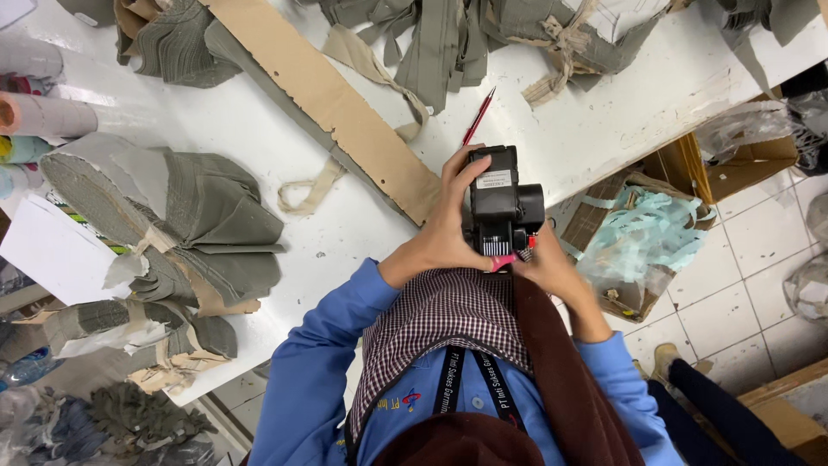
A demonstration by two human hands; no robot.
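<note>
Close to my chest I hold a black hand-held labelling gun (503,200) with a white sticker on top and red parts at its lower end. My left hand (448,220) wraps its left side, thumb and fingers reaching up over the body. Underneath, on the right, my right hand (543,263) has its fingers at the red part by the gun's base. A red pen (479,116) lies on the white table (259,147) just beyond the gun.
Stacks of olive-green cut fabric pieces (203,220) lie on the table's left and along its far side (431,43). A long cardboard strip (336,103) crosses the middle. Paper rolls (39,116) sit far left. A cardboard box of pale green tape scraps (642,233) stands on the tiled floor at right.
</note>
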